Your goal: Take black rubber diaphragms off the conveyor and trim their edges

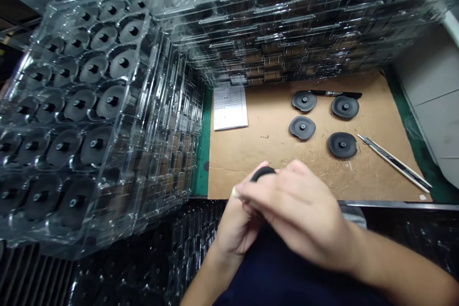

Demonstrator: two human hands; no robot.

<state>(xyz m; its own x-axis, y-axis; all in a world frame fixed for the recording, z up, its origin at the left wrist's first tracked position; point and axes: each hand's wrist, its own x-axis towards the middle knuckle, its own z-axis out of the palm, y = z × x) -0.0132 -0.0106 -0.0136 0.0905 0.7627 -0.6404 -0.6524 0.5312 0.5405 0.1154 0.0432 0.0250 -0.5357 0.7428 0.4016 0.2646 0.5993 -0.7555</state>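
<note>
Near the front edge of the cardboard, my left hand (234, 229) is closed around a black disc-shaped part (263, 172); only its upper rim shows. My right hand (304, 213) lies across in front of it, fingers bent together and slightly blurred. A small pale tip (234, 192) shows at the ends of the right fingers; what it belongs to is hidden. Beyond the hands, several similar black discs (302, 127) with a small central stub rest on the cardboard sheet (258, 153).
Clear plastic trays (143, 105) filled with black discs are stacked at left; another tall tray stack (272, 24) stands behind. On the cardboard are a printed paper (230, 107), a black pen (335, 93) and a white-edged slim tool (394, 162). A pale panel (430, 91) borders the right.
</note>
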